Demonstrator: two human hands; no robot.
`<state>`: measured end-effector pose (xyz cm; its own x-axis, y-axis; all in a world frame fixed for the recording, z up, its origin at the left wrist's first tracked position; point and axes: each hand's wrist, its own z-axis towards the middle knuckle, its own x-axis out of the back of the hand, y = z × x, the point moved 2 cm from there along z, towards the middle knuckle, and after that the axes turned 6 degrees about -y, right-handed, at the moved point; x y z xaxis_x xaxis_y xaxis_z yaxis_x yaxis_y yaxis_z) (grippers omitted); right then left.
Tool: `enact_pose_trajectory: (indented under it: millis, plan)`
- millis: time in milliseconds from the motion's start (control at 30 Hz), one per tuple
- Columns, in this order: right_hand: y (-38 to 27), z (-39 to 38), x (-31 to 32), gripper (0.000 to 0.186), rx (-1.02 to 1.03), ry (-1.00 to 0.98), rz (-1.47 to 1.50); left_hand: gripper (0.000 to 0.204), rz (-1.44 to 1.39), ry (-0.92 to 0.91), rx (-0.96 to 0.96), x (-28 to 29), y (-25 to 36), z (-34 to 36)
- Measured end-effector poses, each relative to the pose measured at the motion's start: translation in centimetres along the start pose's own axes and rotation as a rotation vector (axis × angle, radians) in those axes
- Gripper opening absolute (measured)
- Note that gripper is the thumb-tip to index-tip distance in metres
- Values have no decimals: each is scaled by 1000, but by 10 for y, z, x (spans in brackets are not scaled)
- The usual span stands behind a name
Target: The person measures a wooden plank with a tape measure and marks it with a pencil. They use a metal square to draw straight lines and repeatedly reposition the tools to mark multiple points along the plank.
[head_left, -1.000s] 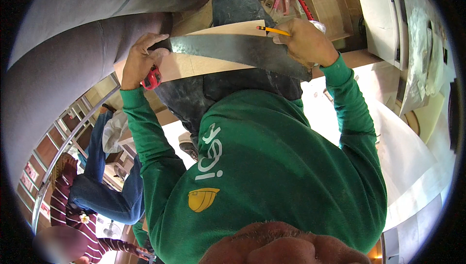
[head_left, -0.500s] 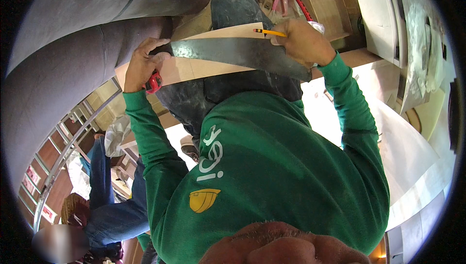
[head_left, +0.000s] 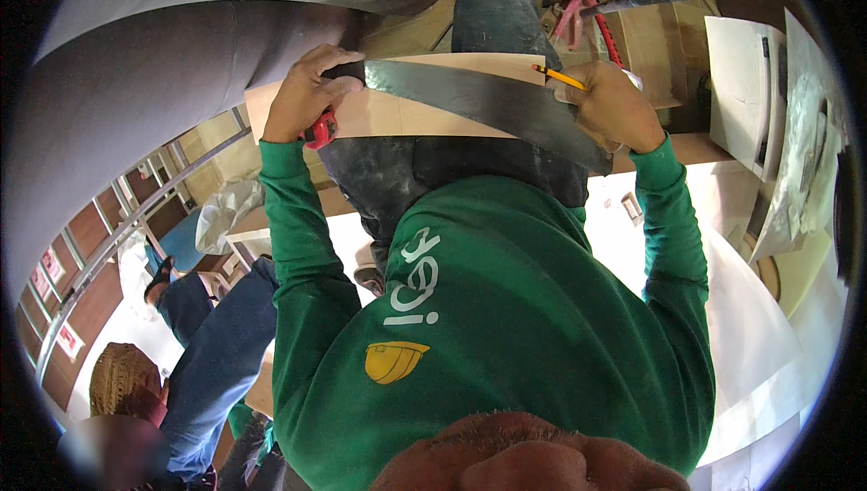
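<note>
Board: pale, lying across the person's lap, over the dark trousers; the thighs presumably serve as a bench. Dark strip lies on top, slanting from upper left to lower right, narrower at its left end; whether it is a saw blade, I cannot tell. Gripping near both ends likely steadies the strip against the board.

Left hand: thumb and forefinger pinch the strip's black end from either side. Tape measure, red, sits under the same hand near the wrist, apparently tucked into the lower fingers so that the pinch is free; exact hold hidden.

Right hand: fingers bent and drawn together around the pencil, at the strip's wide end. The pencil's dark-banded end points left over the board's right edge; the other end is hidden in the hand. Fingertips appear to touch the strip; pressure cannot be judged.

Pose: both forearms reach forward, well apart, elbows out and bent, wrists turned inward toward the board.
</note>
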<state>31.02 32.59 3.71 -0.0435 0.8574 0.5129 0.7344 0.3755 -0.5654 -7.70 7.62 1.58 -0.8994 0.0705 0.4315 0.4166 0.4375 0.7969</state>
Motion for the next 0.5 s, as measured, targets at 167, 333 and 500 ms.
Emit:
enact_pose_trajectory:
  millis: [167, 333, 500]
  plan:
    - [0, 0, -2, 30, 32, 11, 57, 41, 251, 31, -168, 6, -3, 4]
    - [10, 4, -6, 31, 92, 53, -5, 42, 228, 10, -91, 7, -1, 9]
    - [4, 2, -2, 31, 77, 25, 19, 41, 198, 0, -6, 6, 6, 10]
